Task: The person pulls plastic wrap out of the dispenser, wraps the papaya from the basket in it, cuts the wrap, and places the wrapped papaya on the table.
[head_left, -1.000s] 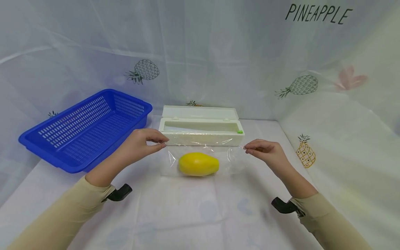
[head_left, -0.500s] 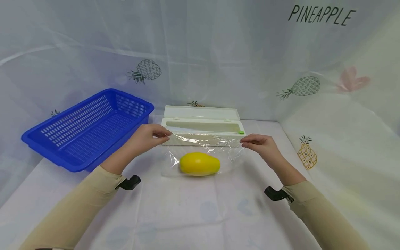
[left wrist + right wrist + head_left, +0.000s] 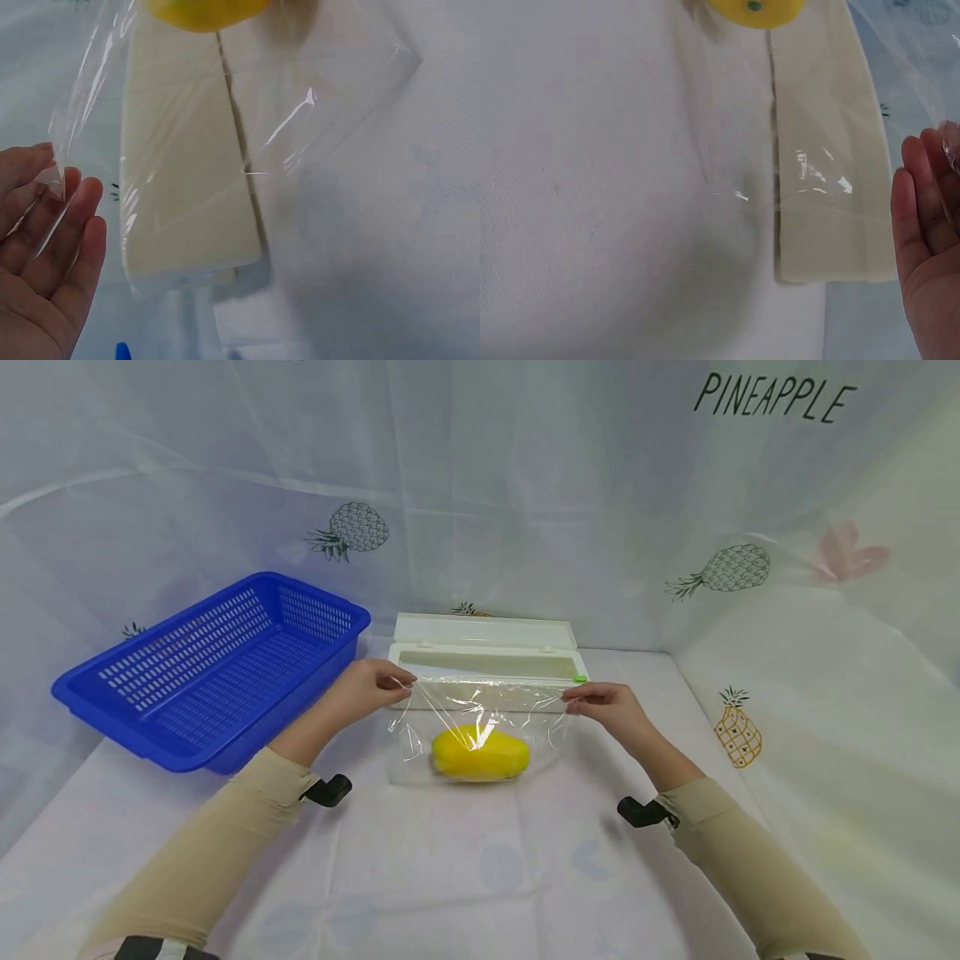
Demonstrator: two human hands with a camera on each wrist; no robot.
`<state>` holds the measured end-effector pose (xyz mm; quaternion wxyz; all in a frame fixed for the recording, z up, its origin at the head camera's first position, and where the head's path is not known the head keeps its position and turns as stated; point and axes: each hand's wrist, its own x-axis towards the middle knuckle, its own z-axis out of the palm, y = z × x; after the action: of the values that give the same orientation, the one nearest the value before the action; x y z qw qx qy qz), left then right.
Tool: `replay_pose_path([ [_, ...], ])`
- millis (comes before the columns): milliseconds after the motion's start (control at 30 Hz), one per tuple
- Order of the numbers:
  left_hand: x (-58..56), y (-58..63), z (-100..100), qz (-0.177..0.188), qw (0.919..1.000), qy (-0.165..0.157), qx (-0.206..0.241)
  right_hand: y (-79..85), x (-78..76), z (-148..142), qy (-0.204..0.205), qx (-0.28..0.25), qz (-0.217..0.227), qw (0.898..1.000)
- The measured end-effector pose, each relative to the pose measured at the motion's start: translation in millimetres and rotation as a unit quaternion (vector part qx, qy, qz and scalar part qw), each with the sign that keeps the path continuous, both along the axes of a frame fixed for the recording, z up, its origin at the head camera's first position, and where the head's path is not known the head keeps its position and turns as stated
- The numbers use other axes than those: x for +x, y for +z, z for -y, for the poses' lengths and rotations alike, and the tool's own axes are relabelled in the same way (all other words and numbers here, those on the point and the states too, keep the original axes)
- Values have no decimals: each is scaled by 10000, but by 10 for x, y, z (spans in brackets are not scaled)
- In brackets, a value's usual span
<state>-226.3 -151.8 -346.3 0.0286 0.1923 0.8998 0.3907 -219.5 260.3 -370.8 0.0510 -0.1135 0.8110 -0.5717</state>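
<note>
A sheet of clear plastic wrap (image 3: pixel 547 718) spreads between the two hands in the head view. My left hand (image 3: pixel 363 689) pinches its far left corner between thumb and fingers, while my right hand (image 3: pixel 611 708) pinches the far right corner. Beneath the film's middle, a yellow oblong fruit (image 3: pixel 480 756), papaya-like, lies on the table. The film's near edge lies close to the tabletop in front of the fruit. In the left wrist view the gathered corner hangs at the thumb and fingertips (image 3: pixel 71 180). The right wrist view shows a green spot on the fruit's end.
Just behind the fruit stands a long white wrap dispenser box (image 3: pixel 525 667) with its lid (image 3: pixel 483 631) raised and a green slider (image 3: pixel 580 678) at the right. A blue perforated basket (image 3: pixel 210 735) stands at the left. A pineapple-print curtain (image 3: pixel 525 527) surrounds the white-covered table (image 3: pixel 450 868).
Both hands have moved inward, bringing the film's corners closer together. The film has more creases and now overlaps the top of the fruit with bright folds. The fruit has stayed in place.
</note>
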Motion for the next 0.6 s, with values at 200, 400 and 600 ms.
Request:
replay_pose_path([
  [200,-47,-78,-30,187,9998,51,-23,-112,-58,23,-59,305,195,9993],
  [400,-89,-193,-52,679,9975,186,1,-235,-128,22,-27,369,330,9988],
  [600,-119,-334,-58,946,9955,39,108,-338,-175,2,190,558,619,9963],
])
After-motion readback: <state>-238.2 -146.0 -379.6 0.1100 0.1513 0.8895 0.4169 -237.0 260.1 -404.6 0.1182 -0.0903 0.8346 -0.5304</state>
